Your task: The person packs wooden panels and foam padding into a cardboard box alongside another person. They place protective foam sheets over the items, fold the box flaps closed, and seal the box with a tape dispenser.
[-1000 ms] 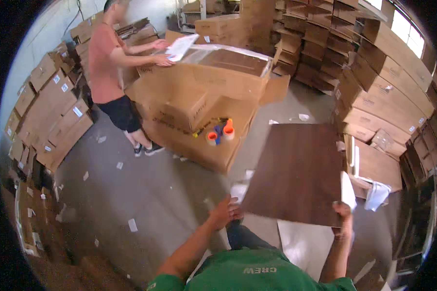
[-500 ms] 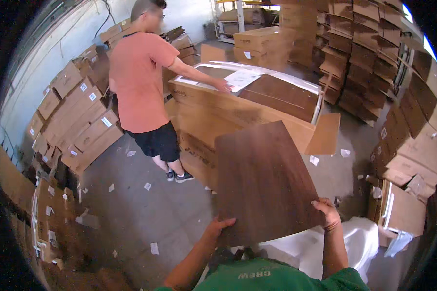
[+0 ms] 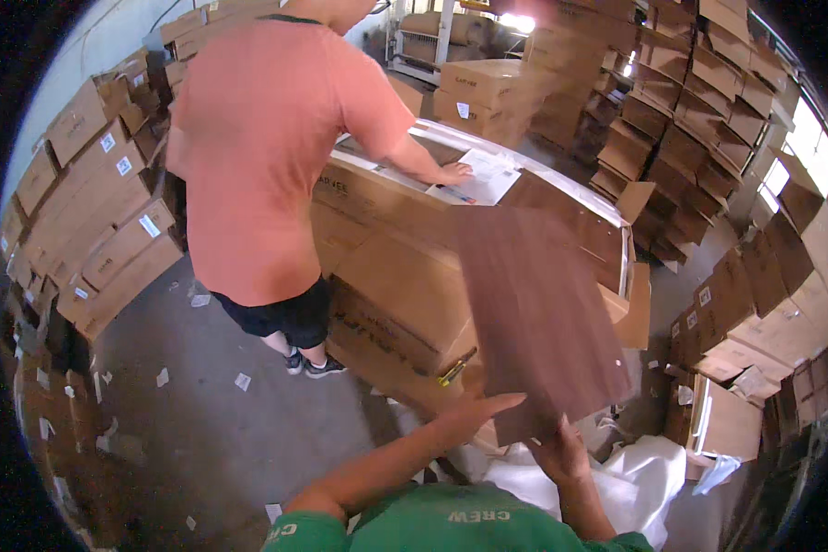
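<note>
I hold a dark brown wood-grain panel point(image 3: 547, 304) tilted out in front of me. My left hand point(image 3: 488, 414) grips its near left side, thumb lying across the face and the other fingers hidden beneath. At the near edge, my right hand point(image 3: 561, 451) is closed on the panel from below, and its fingers are partly hidden. Beyond the panel stands a long open carton point(image 3: 386, 202) with brown boards and white foam edging inside. A co-worker in an orange shirt point(image 3: 267, 156) rests one hand on a white printed sheet point(image 3: 492, 175) on top of it.
Stacked cartons point(image 3: 101, 212) line the left wall. Flattened cardboard point(image 3: 681, 110) rises in tall piles at the right. A yellow-handled tool point(image 3: 455, 368) lies on cardboard left of the panel. White wrapping point(image 3: 639, 478) bunches by my right arm. Paper scraps point(image 3: 242, 382) litter the floor.
The panel has moved right and turned in my hands. My right hand has shifted from its right side to the near edge. The co-worker appears closer, hand still at the sheet.
</note>
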### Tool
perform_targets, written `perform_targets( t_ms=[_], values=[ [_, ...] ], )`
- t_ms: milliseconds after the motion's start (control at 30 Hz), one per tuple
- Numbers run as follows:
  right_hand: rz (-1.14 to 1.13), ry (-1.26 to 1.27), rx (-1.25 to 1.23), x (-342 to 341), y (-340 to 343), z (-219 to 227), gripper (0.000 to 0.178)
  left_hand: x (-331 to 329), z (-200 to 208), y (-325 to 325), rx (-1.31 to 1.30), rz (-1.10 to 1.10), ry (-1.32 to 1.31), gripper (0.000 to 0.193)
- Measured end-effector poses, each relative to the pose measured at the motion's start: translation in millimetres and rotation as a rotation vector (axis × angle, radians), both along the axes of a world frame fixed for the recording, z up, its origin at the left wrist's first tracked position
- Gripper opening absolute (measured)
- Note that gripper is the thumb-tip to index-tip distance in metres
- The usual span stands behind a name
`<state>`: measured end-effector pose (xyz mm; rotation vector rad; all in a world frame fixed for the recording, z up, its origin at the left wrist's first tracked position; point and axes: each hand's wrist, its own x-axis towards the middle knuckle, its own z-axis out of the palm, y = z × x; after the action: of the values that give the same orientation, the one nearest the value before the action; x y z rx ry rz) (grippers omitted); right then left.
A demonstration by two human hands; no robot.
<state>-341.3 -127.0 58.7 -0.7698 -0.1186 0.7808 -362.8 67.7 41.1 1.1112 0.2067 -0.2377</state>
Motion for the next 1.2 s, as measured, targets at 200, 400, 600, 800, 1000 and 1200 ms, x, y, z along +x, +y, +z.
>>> perform_targets(
  t_ms=[200, 400, 600, 800, 1000, 1200],
  values=[
    [-0.370, -0.134, -0.262, 49, 71, 52, 0.042, 15, 18, 75, 0.140, -0.148, -0.201, 0.043],
    [-0.453, -0.318, -0.287, 207, 126, 67, 0.037, -52, -80, 167, 0.093, 0.294, 0.127, 0.028],
    [-0.412, -0.347, -0.228, 365, 249, 81, 0.029, -172, -142, 245, 0.116, 0.894, 0.660, 0.025],
    [-0.146, -0.266, -0.141, 464, 426, 39, 0.012, -361, -253, 240, 0.348, 1.162, 0.512, 0.015],
    [0.017, -0.298, -0.157, 546, 536, -10, 0.020, -324, -241, 221, 0.152, 1.184, 0.623, 0.026],
    [0.160, -0.215, -0.210, 592, 597, -86, 0.022, -294, -211, 191, -0.056, 1.178, 0.730, 0.039]
  ],
)
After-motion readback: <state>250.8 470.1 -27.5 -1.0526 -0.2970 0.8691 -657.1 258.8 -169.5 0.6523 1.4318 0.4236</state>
